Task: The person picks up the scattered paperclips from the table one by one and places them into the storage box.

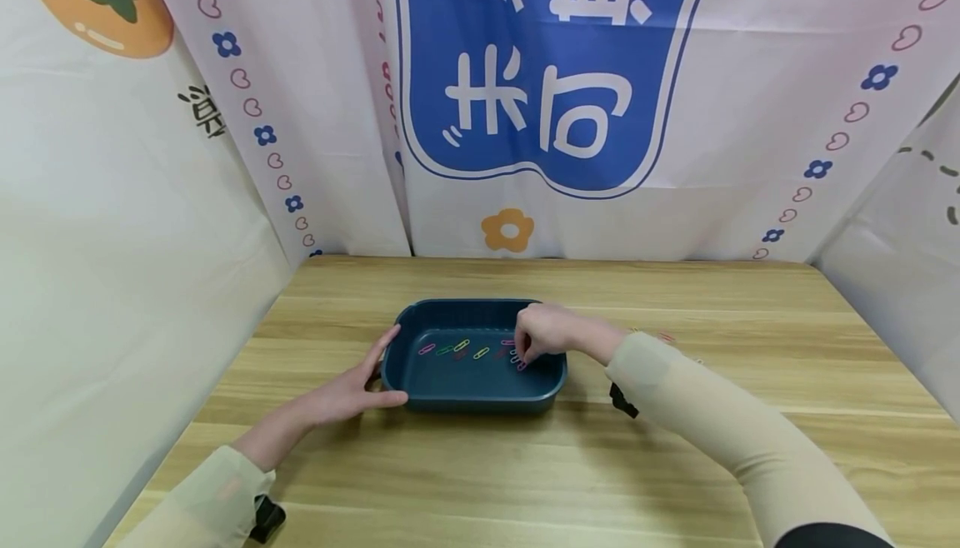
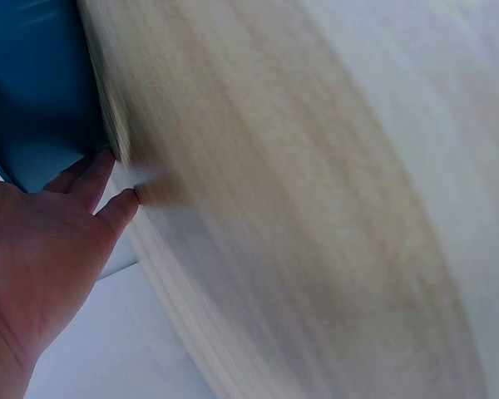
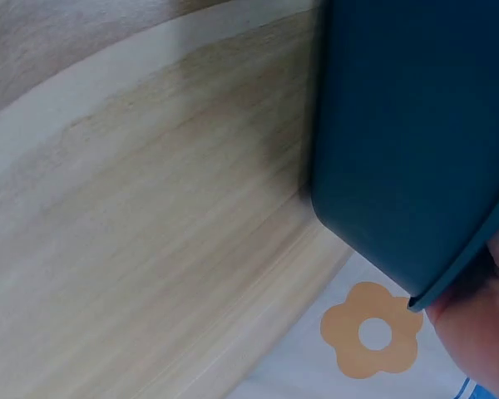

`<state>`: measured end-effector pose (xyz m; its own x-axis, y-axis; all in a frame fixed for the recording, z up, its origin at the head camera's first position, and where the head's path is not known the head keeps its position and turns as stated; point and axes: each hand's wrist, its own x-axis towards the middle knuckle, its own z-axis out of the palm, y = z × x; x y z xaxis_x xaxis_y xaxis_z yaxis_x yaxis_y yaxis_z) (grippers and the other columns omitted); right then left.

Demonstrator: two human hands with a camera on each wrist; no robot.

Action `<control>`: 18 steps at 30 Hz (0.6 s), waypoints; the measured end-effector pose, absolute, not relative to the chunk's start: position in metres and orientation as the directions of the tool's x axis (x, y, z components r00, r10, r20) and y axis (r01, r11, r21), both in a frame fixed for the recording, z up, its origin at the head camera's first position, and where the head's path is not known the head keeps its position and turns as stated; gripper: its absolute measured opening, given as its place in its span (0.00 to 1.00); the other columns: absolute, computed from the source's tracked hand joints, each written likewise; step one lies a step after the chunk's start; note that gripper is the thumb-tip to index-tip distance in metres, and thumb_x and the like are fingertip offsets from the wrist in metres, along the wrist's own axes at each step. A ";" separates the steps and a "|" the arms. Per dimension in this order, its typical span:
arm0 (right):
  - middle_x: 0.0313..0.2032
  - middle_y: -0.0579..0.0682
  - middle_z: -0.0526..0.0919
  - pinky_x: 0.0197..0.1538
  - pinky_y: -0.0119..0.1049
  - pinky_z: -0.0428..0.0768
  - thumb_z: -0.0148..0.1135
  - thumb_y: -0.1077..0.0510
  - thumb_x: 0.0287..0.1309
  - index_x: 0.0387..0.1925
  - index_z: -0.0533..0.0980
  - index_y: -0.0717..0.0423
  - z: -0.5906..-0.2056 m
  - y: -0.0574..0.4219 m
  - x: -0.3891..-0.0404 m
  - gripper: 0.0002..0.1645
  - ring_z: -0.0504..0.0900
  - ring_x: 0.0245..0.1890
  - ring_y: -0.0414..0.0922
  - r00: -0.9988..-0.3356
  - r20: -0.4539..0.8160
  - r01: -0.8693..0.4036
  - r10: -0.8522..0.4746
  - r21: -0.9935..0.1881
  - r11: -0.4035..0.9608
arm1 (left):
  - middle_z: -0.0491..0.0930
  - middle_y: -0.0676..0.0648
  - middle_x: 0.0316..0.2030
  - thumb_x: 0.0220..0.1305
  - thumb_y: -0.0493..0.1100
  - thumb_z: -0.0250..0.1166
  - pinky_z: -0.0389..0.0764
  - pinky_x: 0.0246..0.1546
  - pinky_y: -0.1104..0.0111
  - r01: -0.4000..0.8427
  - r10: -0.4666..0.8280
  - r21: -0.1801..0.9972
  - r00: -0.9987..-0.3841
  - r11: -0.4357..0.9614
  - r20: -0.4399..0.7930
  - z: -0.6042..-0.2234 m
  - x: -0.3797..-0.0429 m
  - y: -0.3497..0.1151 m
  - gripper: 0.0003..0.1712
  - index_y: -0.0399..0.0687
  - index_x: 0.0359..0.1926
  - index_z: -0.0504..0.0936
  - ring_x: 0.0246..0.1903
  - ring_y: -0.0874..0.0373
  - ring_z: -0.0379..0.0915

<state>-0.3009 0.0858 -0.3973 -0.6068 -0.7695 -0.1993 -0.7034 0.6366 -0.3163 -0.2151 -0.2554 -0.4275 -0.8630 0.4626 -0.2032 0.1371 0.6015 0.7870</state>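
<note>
Dark teal, a rounded rectangular tray (image 1: 468, 381) sits on the pale wood-grain table (image 1: 465, 481) between my hands. Across its floor lie small, slim paper clips: a pink one (image 1: 427, 349) nearest the left end, a green one (image 1: 445, 351) next to it, two yellow ones (image 1: 481, 353) towards the middle, and others in red, pink and white nearer the right end. My left hand (image 1: 345, 396) has its fingers spread and fairly straight against the tray's left end, thumb at the near corner. My right hand (image 1: 547, 330) reaches over the right end, fingers curled and bunched down among the clips there; whether they pinch one, I cannot tell. A few more clips (image 1: 666, 337) lie on the table beyond my right cream sleeve (image 1: 697, 402).
</note>
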 end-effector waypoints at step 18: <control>0.21 0.36 0.80 0.33 0.30 0.76 0.73 0.60 0.52 0.19 0.84 0.48 -0.398 0.086 -0.301 0.10 0.75 0.25 0.33 -0.596 -0.175 -0.728 -0.784 -0.295 0.619 | 0.36 0.32 0.74 0.66 0.52 0.64 0.48 0.63 0.36 0.142 0.470 0.792 -0.860 0.594 -0.198 -0.426 -0.213 -0.255 0.56 0.66 0.76 0.29 0.69 0.32 0.46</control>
<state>-0.3013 0.0860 -0.3981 -0.5955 -0.7841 -0.1748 -0.7280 0.6187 -0.2953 -0.2134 -0.2546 -0.4261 -0.8603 0.4699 -0.1976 0.1425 0.5938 0.7919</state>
